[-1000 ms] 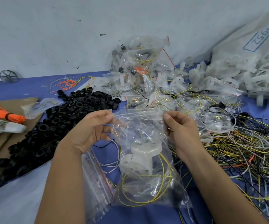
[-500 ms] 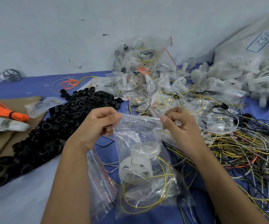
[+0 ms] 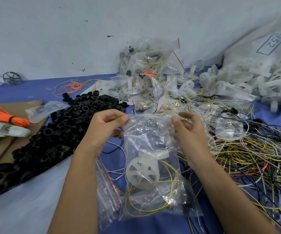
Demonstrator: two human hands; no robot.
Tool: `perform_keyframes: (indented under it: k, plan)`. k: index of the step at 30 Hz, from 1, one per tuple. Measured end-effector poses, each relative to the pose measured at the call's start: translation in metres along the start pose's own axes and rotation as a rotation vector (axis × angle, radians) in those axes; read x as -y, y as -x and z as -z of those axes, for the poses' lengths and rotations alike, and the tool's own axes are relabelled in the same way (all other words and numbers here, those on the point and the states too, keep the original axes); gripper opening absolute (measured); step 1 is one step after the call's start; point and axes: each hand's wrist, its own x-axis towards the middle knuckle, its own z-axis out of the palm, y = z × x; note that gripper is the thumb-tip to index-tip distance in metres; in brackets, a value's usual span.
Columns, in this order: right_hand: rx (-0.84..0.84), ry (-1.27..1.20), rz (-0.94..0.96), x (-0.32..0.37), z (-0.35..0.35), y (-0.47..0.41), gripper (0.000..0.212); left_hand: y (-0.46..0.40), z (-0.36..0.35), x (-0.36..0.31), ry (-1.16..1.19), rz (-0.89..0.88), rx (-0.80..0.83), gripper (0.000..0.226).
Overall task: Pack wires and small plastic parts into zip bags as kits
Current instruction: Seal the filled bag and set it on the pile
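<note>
Both hands, left (image 3: 106, 127) and right (image 3: 188, 130), pinch the bag's (image 3: 153, 166) top corners above the bench (image 3: 35, 92); wheel (image 3: 142, 169) and wire (image 3: 153, 208) hang below the grip. A half-pressed zip could spill them.

Clear plastic zip bag (image 3: 153, 149) held between left hand (image 3: 106, 130) and right hand (image 3: 188, 132). Translucent white plastic wheel (image 3: 143, 169) and thin yellow wire loop (image 3: 153, 196) contained inside. Heap of black plastic rings (image 3: 55, 132) left of left hand. Tangle of loose wires (image 3: 254, 157) right of right hand. Pile of filled clear bags (image 3: 149, 70) beyond hands.
</note>
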Motion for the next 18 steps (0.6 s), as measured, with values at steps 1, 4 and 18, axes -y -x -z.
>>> perform_keyframes:
  k: [1,4,18]
  plan:
    - [0.052,0.098,-0.031,-0.001,-0.001,0.001,0.033,-0.001,0.001,0.002,-0.006,-0.002,-0.026,0.02]
    - [0.163,0.174,-0.053,-0.003,-0.004,0.003,0.016,-0.003,0.004,0.007,-0.02,0.007,-0.086,0.02]
    - [0.071,0.167,-0.149,0.0,-0.005,0.003,0.034,-0.003,-0.016,0.006,0.286,0.417,0.102,0.066]
